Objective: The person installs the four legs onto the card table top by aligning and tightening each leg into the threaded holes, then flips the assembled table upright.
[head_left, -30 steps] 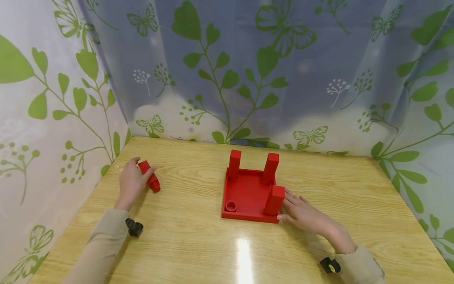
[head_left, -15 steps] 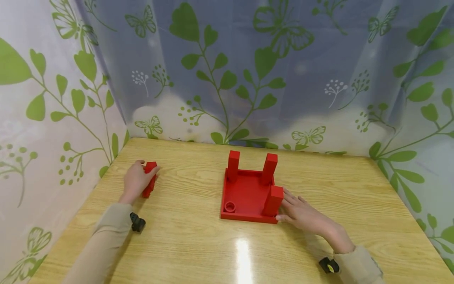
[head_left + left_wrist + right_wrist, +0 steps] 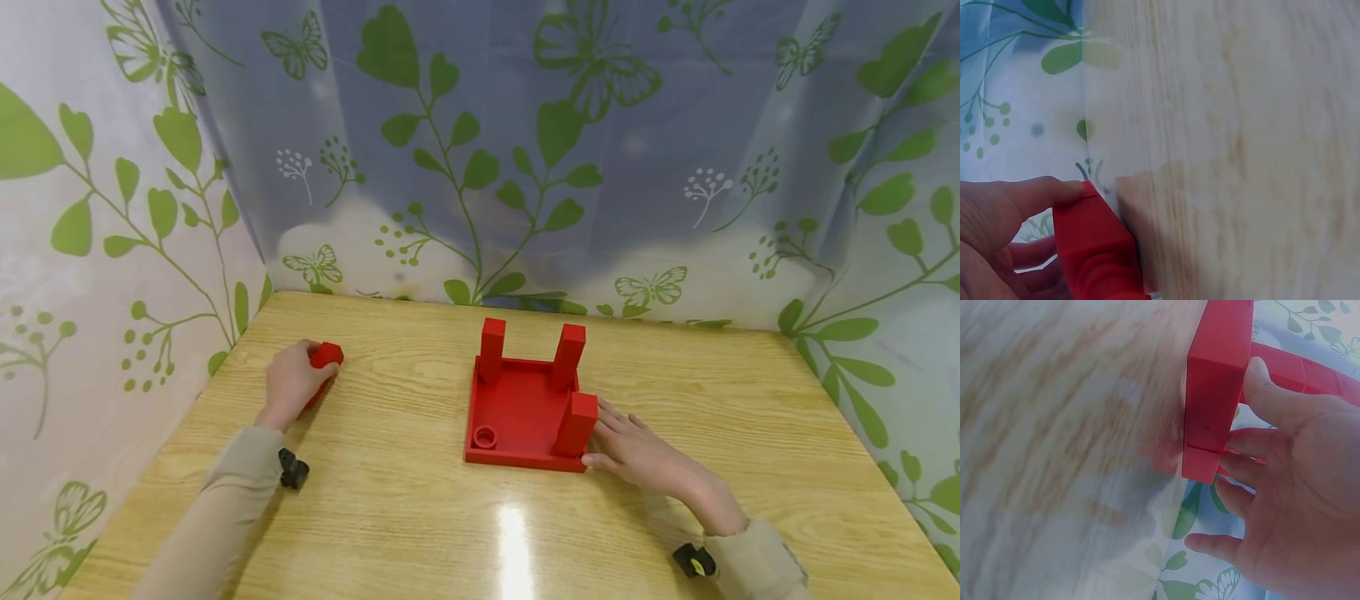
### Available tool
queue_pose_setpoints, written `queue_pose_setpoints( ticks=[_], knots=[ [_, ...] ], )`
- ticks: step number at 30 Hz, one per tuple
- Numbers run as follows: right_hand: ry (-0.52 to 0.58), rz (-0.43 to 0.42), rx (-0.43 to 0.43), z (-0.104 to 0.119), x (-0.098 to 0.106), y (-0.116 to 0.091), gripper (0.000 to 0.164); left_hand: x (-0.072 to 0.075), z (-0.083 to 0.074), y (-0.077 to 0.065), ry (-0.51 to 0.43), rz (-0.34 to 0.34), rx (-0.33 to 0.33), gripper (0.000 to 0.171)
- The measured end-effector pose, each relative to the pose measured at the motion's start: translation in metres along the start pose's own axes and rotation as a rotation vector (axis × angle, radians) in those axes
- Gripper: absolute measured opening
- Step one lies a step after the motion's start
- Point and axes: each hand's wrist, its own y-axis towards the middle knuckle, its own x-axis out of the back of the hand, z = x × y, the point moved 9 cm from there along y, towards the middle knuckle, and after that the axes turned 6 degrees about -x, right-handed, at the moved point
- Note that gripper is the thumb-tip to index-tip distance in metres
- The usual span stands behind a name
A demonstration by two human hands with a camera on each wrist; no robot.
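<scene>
At the table's left, my left hand (image 3: 289, 382) grips a red table leg (image 3: 327, 355) between thumb and fingers. The left wrist view shows the rounded end of that leg (image 3: 1107, 272) towards the camera, with the thumb on its far end. A small square red tabletop (image 3: 517, 412) lies upside down in the middle, with three red legs upright at its corners. Its near left corner has a round socket (image 3: 485, 437). My right hand (image 3: 648, 454) rests against the tabletop's right side, fingers stretched out, thumb at the near corner beside a standing leg (image 3: 577, 425).
The wooden table (image 3: 405, 517) carries these red parts. A patterned curtain (image 3: 480, 167) hangs along its back edge, and more patterned cloth closes in the left and right sides.
My left hand has moved slightly right and turned the leg, so its rounded end, which pointed towards the near right, now lies under the hand. The right hand and the tabletop stay put.
</scene>
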Motion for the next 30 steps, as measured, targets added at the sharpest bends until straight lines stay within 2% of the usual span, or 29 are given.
queue_pose_setpoints(
  ticks=[5,13,19,24,30],
  knots=[
    [-0.003,0.0,0.001,0.001,0.0,0.0,0.073,0.01,-0.002,-0.003,-0.046,-0.085,-0.008,0.051],
    [-0.017,0.005,-0.005,0.001,0.0,0.0,0.073,0.026,-0.018,-0.009,-0.194,-0.196,-0.066,0.05],
    [-0.026,-0.002,0.001,0.001,0.0,0.0,0.072,0.027,-0.029,-0.01,-0.368,-0.234,-0.076,0.052],
    [-0.03,-0.003,0.0,0.001,-0.001,0.0,0.072,0.028,-0.046,-0.013,-0.533,-0.264,-0.144,0.053],
    [-0.028,-0.004,0.004,0.001,-0.001,0.0,0.072,0.025,-0.069,-0.018,-0.651,-0.262,-0.212,0.05]
  ],
)
